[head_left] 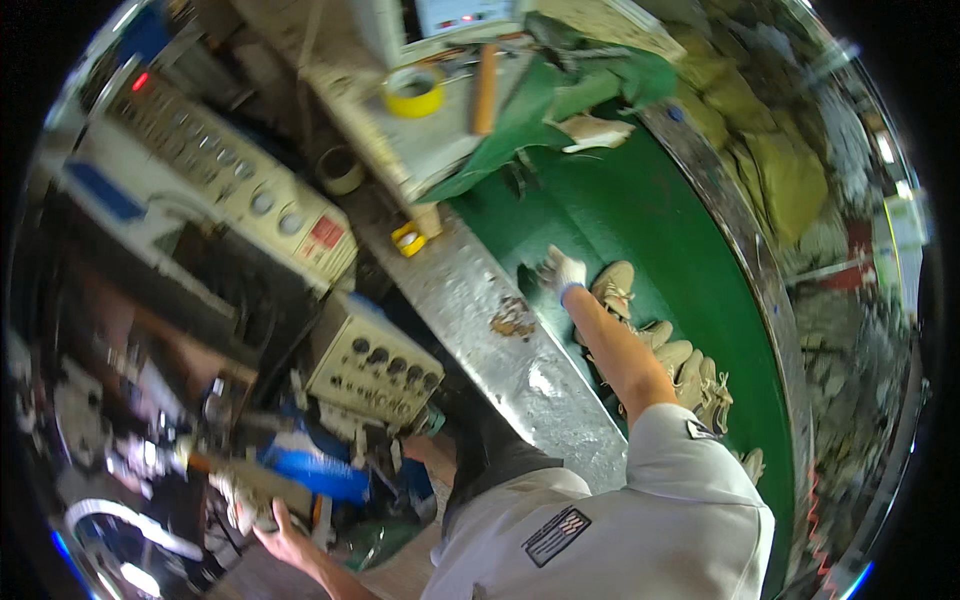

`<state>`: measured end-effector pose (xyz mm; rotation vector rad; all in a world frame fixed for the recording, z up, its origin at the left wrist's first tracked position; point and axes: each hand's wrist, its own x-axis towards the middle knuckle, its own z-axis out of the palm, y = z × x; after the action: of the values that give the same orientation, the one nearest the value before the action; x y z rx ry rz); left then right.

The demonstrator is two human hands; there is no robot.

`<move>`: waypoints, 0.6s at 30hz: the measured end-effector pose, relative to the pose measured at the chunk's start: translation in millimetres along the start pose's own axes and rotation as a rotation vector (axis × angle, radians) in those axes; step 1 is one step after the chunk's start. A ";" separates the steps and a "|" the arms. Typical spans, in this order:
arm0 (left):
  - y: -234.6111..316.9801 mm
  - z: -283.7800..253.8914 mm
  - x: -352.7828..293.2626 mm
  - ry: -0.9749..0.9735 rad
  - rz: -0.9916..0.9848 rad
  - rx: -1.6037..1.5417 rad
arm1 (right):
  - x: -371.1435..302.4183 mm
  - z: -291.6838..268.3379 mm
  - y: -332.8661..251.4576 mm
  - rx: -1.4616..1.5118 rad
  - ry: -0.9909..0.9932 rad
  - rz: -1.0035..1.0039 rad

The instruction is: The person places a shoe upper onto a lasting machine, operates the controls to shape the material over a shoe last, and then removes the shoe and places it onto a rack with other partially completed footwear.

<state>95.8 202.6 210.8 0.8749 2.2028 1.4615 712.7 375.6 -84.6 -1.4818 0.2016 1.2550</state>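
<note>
My right hand [563, 272], in a white glove, reaches out over the green conveyor belt [660, 210]. Its fingers look apart, and I see nothing held in them. Just beside it stands a beige lace-up shoe [613, 287]; several more beige shoes [680, 365] line the belt, partly covered by my forearm. Down at the lower left, my left hand [285, 538] is closed around what looks like a beige shoe [245, 503], close to a machine with shiny metal parts [150, 460]. Blur hides the details there.
A metal ledge [470, 300] edges the belt. Control boxes with knobs [375, 365] and dials [235, 180] stand at left. Yellow tape [412, 92], an orange-brown handle [485, 90] and green cloth [570, 80] lie on a bench ahead. Olive sacks [770, 170] are beyond the belt.
</note>
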 end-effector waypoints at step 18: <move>8.7 45.8 6.1 0.269 0.063 0.423 | 374.5 39.2 -269.1 -0.412 0.591 -0.368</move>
<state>121.2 240.9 200.5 0.9244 2.7738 1.2153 1036.4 686.2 -198.6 -2.1136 0.0498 0.5557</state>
